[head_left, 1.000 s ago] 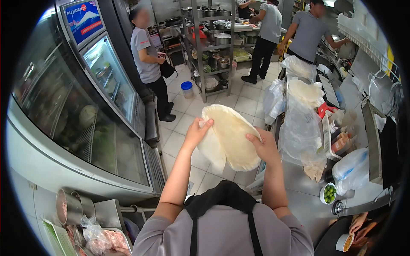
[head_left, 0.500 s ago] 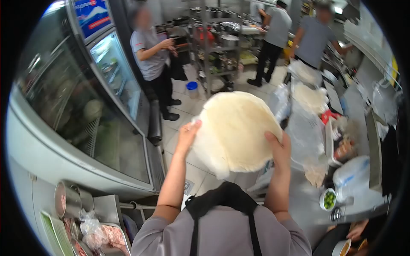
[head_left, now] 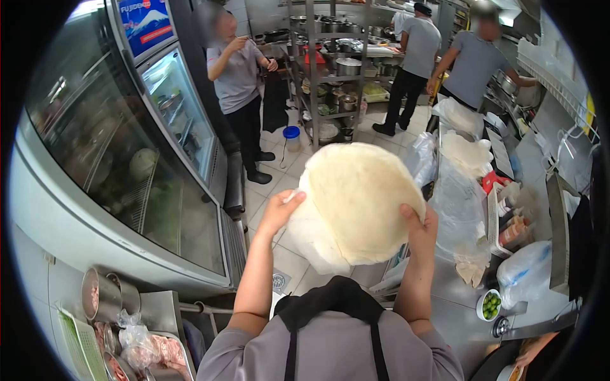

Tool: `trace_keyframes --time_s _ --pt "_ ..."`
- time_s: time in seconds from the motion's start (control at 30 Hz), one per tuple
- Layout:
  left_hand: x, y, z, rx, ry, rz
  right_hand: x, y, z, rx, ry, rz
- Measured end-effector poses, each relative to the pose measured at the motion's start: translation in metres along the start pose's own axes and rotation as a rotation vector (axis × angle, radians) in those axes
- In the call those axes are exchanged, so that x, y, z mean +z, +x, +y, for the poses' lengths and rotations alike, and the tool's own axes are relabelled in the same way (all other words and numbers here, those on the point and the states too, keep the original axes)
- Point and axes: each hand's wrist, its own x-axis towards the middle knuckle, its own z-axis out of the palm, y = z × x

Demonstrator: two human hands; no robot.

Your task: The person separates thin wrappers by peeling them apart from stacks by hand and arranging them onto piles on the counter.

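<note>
Held up in front of me is a large, thin, round dough sheet [head_left: 372, 197], pale cream in colour. A whiter, translucent layer [head_left: 311, 232], possibly plastic film, shows along its left and lower left side. My left hand [head_left: 280, 211] pinches the left edge, thumb on the near face. On the right edge my right hand [head_left: 420, 225] grips with its thumb on the face and its fingers behind, out of sight. The sheet is tilted toward me, above the tiled floor.
A steel counter [head_left: 454, 314] on my right carries plastic sheeting [head_left: 454, 209], a white basket of bottles [head_left: 502, 219] and a bowl of green fruit [head_left: 489, 305]. A glass-door fridge [head_left: 114, 146] stands left; meat trays [head_left: 168, 352] sit lower left. Several co-workers [head_left: 238, 82] stand beyond.
The dough sheet has shifted slightly right and down in view, still between both hands. The co-worker at left has raised a hand toward the head.
</note>
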Motion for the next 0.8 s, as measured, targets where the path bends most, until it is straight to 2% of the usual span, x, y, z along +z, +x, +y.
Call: trace_keyframes --time_s 0.1,0.2,0.33,0.4,0.5,0.6,0.63,0.73,0.8 --pt "-0.015 -0.002 0.000 0.021 -0.079 0.010 -0.009 0.004 -0.003 0.026 0.140 0.154" --pt "-0.024 -0.003 0.000 0.025 -0.134 0.035 -0.017 0.010 0.004 -0.038 0.257 0.181" --pt "-0.029 -0.004 0.000 0.025 -0.242 -0.022 -0.020 0.012 0.005 -0.018 0.347 0.211" --pt "-0.038 -0.004 -0.007 -0.019 -0.178 -0.142 -0.023 0.012 0.005 -0.017 0.341 0.213" --pt "-0.038 -0.006 -0.010 -0.097 0.118 -0.326 -0.022 0.007 0.002 -0.075 0.181 0.122" --pt "-0.016 0.001 -0.006 -0.045 0.155 -0.448 -0.014 0.003 -0.004 -0.086 0.051 0.005" --pt "-0.007 0.003 -0.008 -0.113 0.073 -0.411 -0.013 0.003 -0.003 -0.082 0.008 -0.036" --pt "0.016 0.008 -0.008 -0.137 0.161 -0.299 -0.012 0.003 0.000 -0.083 -0.126 -0.121" --pt "0.017 0.012 -0.016 -0.154 0.120 -0.325 -0.012 0.002 -0.002 -0.089 -0.218 -0.129"
